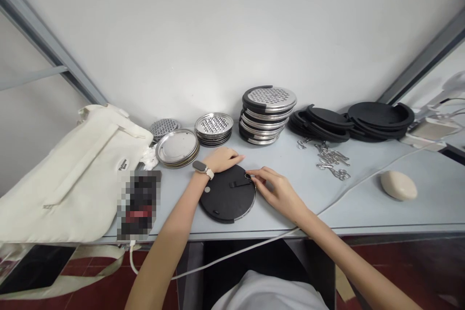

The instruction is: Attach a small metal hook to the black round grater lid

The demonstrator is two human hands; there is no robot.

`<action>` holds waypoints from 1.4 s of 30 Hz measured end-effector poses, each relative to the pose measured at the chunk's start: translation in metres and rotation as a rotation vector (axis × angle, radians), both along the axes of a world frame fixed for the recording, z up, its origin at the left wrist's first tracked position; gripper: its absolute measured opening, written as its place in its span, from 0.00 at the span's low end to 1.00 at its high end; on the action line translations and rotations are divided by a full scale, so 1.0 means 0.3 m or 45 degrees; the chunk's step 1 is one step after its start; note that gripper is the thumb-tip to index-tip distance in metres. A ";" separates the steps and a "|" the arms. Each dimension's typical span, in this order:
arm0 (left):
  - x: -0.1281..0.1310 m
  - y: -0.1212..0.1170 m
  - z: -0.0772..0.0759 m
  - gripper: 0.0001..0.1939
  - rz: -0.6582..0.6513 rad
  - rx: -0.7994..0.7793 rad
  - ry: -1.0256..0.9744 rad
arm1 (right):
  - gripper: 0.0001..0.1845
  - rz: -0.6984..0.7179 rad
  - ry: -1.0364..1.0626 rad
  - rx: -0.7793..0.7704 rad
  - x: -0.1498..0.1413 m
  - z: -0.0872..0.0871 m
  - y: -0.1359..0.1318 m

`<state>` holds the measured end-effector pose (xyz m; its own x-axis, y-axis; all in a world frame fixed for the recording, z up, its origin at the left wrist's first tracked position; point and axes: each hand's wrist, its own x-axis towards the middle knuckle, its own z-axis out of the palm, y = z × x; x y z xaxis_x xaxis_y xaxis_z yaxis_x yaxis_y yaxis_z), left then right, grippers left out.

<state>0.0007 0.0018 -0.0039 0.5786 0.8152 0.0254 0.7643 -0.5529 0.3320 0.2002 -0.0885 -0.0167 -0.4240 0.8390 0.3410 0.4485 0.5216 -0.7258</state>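
- Black disc [225, 199] flat on the desk [358, 213];
- my right hand [275, 187] pinches a small ring [248, 176] at its edge;
- my left hand [220, 160] at its far rim; whether gripping, I cannot tell;
- behind, stacked graters [271, 98]; rightward, metal clips [331, 156].

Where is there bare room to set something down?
Bare tabletop: between right hand, metal clips and white cable; another patch between cable and oval cream object. Crowded: along the wall, with disc stacks; left, around the cream bag.
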 end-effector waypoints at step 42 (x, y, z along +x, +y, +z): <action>0.000 0.001 0.001 0.28 -0.001 -0.015 -0.006 | 0.11 0.058 0.005 -0.107 0.005 -0.007 0.005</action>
<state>0.0006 0.0022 -0.0036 0.5790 0.8151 0.0185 0.7624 -0.5493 0.3422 0.2016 -0.0870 -0.0188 -0.4615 0.8445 0.2719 0.4224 0.4786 -0.7697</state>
